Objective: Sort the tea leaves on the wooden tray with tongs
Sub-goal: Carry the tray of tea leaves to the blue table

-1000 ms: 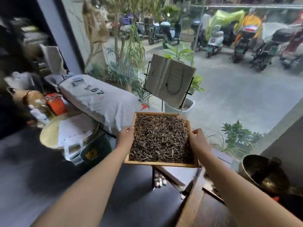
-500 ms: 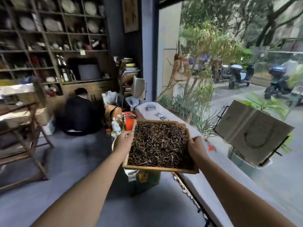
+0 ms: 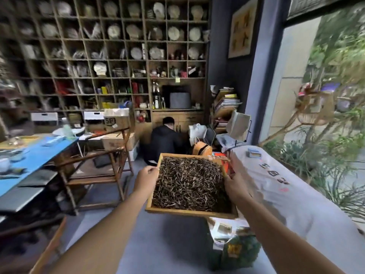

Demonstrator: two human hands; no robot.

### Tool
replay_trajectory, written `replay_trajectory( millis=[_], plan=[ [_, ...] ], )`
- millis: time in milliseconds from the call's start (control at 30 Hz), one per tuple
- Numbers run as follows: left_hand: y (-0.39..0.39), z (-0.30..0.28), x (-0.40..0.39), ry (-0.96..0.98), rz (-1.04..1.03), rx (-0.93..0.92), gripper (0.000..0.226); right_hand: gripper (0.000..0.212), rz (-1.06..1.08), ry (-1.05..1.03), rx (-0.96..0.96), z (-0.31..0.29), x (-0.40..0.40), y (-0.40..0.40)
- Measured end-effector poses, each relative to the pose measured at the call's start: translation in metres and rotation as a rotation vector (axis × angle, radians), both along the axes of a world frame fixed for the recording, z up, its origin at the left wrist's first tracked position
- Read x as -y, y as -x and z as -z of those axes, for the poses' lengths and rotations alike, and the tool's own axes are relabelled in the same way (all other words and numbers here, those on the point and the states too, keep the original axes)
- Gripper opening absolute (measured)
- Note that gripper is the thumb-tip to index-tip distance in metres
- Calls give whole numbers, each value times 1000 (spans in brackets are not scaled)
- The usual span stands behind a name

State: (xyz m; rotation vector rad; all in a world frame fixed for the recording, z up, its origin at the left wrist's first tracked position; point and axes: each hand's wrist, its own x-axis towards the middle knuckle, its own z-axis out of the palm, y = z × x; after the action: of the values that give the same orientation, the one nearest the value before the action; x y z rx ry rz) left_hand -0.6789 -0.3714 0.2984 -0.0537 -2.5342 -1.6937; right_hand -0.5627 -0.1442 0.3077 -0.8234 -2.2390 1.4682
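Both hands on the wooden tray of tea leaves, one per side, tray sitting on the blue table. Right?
Not quite. The head view shows the left hand and right hand each holding a side of the rectangular wooden tray full of dark dried tea leaves, but the tray is carried in the air above the floor; the blue-topped table stands apart on the left.

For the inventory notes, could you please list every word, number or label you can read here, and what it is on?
"SF": printed in dark letters on the cardboard box behind the wooden chair.
White sack on the right: dark printed characters and a red mark, too blurred to read.
Green package below the wooden tray: yellow label, unreadable.
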Motion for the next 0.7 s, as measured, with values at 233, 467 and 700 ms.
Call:
replay_trajectory(
  millis=[233, 467, 700],
  plan=[
    [63, 3, 78, 16, -143, -7, 27, 44, -184, -6, 3, 2, 60, 111],
    [147, -4, 134, 17, -308, -12, 23, 28, -342, -39, 57, 0, 107, 248],
    [232, -18, 184, -26, -468, -19, 27, 32, -503, -77, 52, -16, 160, 382]
  ],
)
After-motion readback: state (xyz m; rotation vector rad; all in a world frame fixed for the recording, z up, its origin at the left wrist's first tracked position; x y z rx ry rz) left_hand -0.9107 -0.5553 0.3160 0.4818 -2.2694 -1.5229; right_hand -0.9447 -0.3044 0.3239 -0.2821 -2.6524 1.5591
